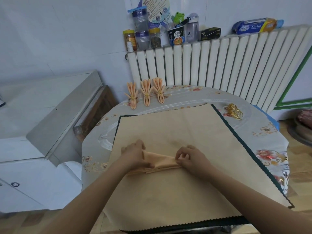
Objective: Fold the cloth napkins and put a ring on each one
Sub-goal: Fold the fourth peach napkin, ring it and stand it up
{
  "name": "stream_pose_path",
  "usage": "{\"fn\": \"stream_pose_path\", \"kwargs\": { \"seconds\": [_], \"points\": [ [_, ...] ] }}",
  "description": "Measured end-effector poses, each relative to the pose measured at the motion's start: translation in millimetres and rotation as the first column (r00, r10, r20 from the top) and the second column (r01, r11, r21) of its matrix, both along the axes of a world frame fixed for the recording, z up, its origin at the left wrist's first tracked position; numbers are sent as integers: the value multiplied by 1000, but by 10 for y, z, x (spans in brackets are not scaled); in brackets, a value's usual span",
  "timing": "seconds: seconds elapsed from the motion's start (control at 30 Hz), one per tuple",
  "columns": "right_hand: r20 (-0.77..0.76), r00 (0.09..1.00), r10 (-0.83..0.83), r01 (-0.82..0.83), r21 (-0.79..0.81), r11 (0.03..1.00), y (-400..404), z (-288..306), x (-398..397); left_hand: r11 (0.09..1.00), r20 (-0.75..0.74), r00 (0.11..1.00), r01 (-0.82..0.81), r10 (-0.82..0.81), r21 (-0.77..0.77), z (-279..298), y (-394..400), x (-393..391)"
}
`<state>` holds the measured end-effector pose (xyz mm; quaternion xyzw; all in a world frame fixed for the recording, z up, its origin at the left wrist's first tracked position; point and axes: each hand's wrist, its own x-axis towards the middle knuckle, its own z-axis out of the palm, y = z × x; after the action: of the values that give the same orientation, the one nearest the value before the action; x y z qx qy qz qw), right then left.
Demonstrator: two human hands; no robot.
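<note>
Working low and central on the table, both hands are on the peach napkin point(161, 162), which lies pleated into a narrow strip across the big tan cloth point(168, 132). The left hand point(135, 155) clamps the strip's left end, fingers curled over the top and thumb tucked along the near side, so the pleats are squeezed flat there. The right hand point(190, 157) works the other end: fingertips bunched tight together, pinching the folded edge, with the knuckles raised and no gap showing between thumb and fingers. Between the two grips the fabric bulges up a little.

At the table's far edge three finished napkins point(146, 93) stand in a row just beside each other, fanned at the top, each cinched at the waist by a gold band. Off to the right, well apart from the hands, a heap of gold rings point(234, 111) rests on the flowered tablecloth point(263, 132), just beyond the tan cloth's dark zigzag edge.
</note>
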<state>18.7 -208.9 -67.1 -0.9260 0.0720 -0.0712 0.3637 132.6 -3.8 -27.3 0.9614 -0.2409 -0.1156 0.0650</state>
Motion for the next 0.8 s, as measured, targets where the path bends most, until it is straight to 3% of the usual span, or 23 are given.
{"fn": "stream_pose_path", "kwargs": {
  "seconds": [0.03,0.1,0.17,0.2,0.3,0.5,0.7,0.8],
  "points": [
    [53,999,6,-5,-21,1000,13,-20,-12,996,73,994,84,-82,-25,-6,-8,-22],
    [219,973,70,-21,-218,976,24,-94,0,931,220,911,364,-349,-29,-6,-23,-81],
    [322,928,189,-36,-427,904,46,-119,-3,825,278,793,565,-541,-6,-19,-17,-136],
    [333,911,244,-48,-502,863,39,-127,4,806,267,776,593,-572,3,-41,-14,-143],
    [325,884,336,-79,-606,792,2,-125,32,784,221,758,619,-614,52,-84,-41,-141],
    [361,844,397,-23,-715,699,20,-124,117,722,219,695,608,-685,330,43,-222,-254],
    [274,922,271,-42,-627,778,-79,-82,216,709,439,556,556,-706,435,-71,-344,-145],
    [329,899,288,7,-669,743,-117,-151,215,674,467,489,585,-737,452,-89,-350,-23]
  ]
}}
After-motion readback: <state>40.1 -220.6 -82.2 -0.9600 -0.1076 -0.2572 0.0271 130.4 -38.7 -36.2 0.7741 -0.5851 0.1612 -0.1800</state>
